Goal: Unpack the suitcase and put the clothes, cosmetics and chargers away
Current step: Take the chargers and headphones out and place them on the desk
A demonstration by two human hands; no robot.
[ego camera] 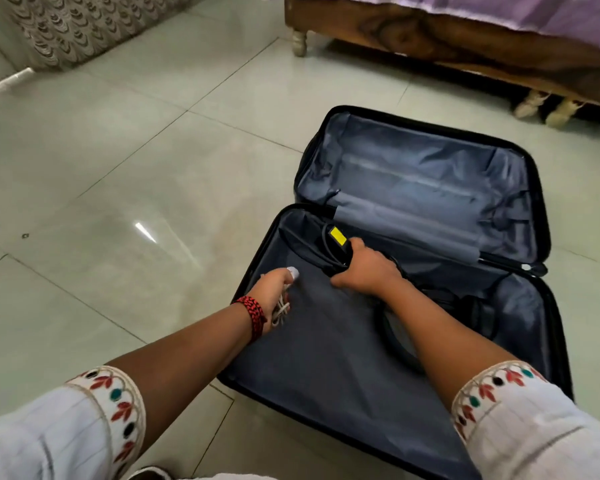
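A black suitcase (426,161) lies open on the tiled floor, both halves lined in grey-blue fabric. My right hand (364,268) is in the near half, closed around a black charger brick with a yellow label (336,242); its black cable (388,327) trails in loops under my forearm. My left hand (274,289) is at the near half's left side, gripping a white charger plug (293,271) with its white cord bunched under the palm. The far half holds nothing I can see.
A wooden bed frame (465,43) with a purple cover stands beyond the suitcase at the upper right. A patterned curtain (66,26) hangs at the upper left. Glossy pale tiles (118,168) spread to the left.
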